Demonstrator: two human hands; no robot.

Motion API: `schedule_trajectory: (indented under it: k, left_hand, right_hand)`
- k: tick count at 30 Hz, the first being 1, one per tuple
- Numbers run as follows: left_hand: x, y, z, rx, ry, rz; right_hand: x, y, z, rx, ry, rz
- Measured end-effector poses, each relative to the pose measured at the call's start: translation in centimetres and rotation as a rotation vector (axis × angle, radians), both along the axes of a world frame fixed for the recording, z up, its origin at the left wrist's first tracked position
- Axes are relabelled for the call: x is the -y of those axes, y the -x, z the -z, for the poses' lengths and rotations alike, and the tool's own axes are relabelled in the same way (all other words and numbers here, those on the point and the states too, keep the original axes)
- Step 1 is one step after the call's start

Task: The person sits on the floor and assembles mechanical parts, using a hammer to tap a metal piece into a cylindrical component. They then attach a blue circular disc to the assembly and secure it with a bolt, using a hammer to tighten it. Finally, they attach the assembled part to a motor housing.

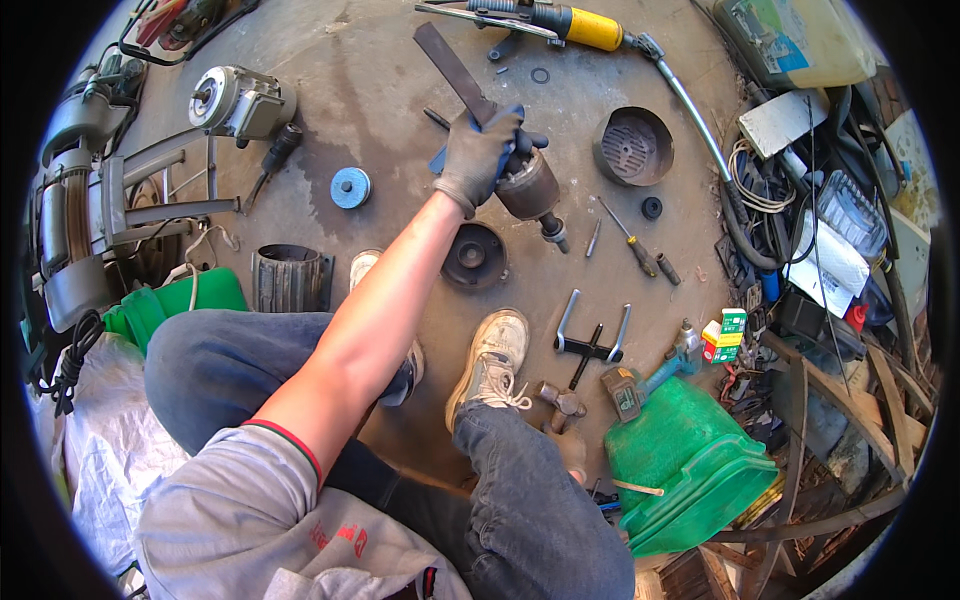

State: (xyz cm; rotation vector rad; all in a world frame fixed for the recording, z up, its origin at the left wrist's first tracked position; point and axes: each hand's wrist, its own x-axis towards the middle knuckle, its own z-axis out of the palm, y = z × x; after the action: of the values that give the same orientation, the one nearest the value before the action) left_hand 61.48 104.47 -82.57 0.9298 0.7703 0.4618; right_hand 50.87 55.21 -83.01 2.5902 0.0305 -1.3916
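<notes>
My left hand [480,154], in a grey-and-blue work glove, is closed around a flat steel bar [454,67] that slants up and away from it. Just beyond its fingers is a motor rotor [529,187], its shaft and bearing pointing toward the lower right. Whether the fingers also touch the rotor is hidden. Low beside my right knee, my gloved right hand [568,448] grips a hammer [564,400], head up; my leg partly covers that hand. A round motor end cover [474,256] lies on the concrete below the rotor.
Right of the rotor lie a fan cover [637,146], a screwdriver [637,247] and a two-jaw puller [592,341]. A cordless impact wrench [660,375] rests against a green plastic container [675,442]. Leftward stand a ribbed motor housing [289,277] and an electric motor [244,103]. A yellow hydraulic tool [592,28] lies ahead.
</notes>
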Motion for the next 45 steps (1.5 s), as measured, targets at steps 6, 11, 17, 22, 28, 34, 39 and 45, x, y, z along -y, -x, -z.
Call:
schedule_trajectory:
  k: [6, 11, 17, 22, 28, 34, 39, 45]
  left_hand:
    - [3.9, -0.5, -1.7, 0.128, 0.637, 0.167]
    - [13.2, 0.1, 0.4, -0.055, 0.694, 0.257]
    - [19.2, 0.1, 4.8, -0.441, 0.516, 0.483]
    - [18.4, -0.8, 3.1, -0.774, -0.195, 0.984]
    - [12.6, 6.0, 1.0, -0.905, -0.877, 0.536]
    - [6.5, 13.9, 5.4, -1.211, -0.629, 0.610]
    - [8.7, 12.6, 2.8, -0.813, -0.628, 0.422]
    - [10.2, 12.9, 4.3, -0.454, -0.974, 0.268]
  right_hand:
    - [-11.9, -10.5, -8.9, 0.377, -1.252, 0.701]
    - [-16.8, -13.3, -7.3, 0.014, -0.989, 0.268]
    - [-12.1, -9.7, -4.0, -0.124, -0.922, 0.764]
    - [-7.9, -5.4, -2.9, -0.141, -0.947, 1.066]
    - [-3.7, -3.2, -1.9, -0.196, -1.021, 1.375]
    - [-3.9, -3.6, -1.2, -0.279, -1.027, 1.348]
    - [-4.1, -3.2, -1.2, -0.258, -0.977, 1.276]
    - [-4.9, -3.2, -2.5, -0.178, -0.957, 1.128]
